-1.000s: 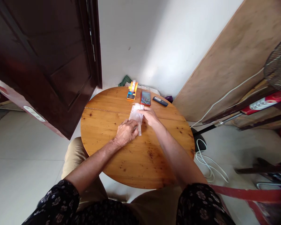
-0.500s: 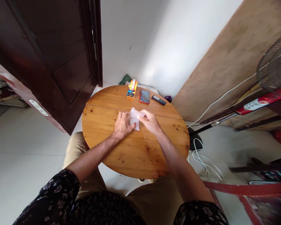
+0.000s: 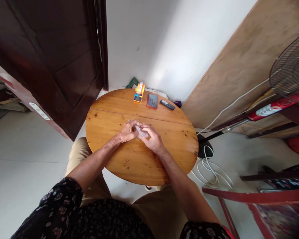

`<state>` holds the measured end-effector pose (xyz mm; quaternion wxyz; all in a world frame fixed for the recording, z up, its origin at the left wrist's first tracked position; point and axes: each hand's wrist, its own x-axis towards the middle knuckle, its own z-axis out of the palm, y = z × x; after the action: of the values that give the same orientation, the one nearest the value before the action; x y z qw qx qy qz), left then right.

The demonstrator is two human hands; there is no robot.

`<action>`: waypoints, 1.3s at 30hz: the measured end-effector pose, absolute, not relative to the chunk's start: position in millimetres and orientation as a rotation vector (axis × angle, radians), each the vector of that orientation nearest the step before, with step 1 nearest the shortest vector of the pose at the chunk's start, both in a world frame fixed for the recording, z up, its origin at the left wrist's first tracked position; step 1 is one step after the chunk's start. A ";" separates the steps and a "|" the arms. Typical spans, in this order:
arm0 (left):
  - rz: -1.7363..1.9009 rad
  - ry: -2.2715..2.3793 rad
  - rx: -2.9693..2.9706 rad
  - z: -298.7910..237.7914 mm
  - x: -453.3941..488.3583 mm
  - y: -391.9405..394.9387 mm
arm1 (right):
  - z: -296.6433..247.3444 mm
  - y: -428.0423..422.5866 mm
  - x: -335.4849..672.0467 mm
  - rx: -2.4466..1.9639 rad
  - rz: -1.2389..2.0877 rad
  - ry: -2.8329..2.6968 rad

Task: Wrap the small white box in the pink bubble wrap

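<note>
Looking down at one round wooden table (image 3: 174, 139), with bare wood open to left and right, and clear room before the curved near edge. In to two bare hands, now drawn closer together: left hand (image 3: 130, 130), spread out flat half a second ago, now curled and pinching the left end of the plastic wrap (image 3: 142, 132); right hand (image 3: 152, 136), gripping the right end between thumb and fingers. Counting three by the far edge, left to right: one yellow-orange holder (image 3: 140, 92), one red-edged device (image 3: 152, 101), one dark handset (image 3: 167, 105). Back to one wrap over mid-table, flatter and longer before, now bunched up small!
</note>
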<state>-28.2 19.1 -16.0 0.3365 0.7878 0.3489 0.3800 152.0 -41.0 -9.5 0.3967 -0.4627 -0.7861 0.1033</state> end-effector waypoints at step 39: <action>0.835 0.725 1.147 -14.2 -31.0 23.2 | -16.6 -40.6 151.5 -1.257 0.704 -1.471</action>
<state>-31.0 23.2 -14.2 0.6990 0.5148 0.3255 0.3747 151.5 -40.6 -16.6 0.5153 -0.5232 -0.6123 0.2929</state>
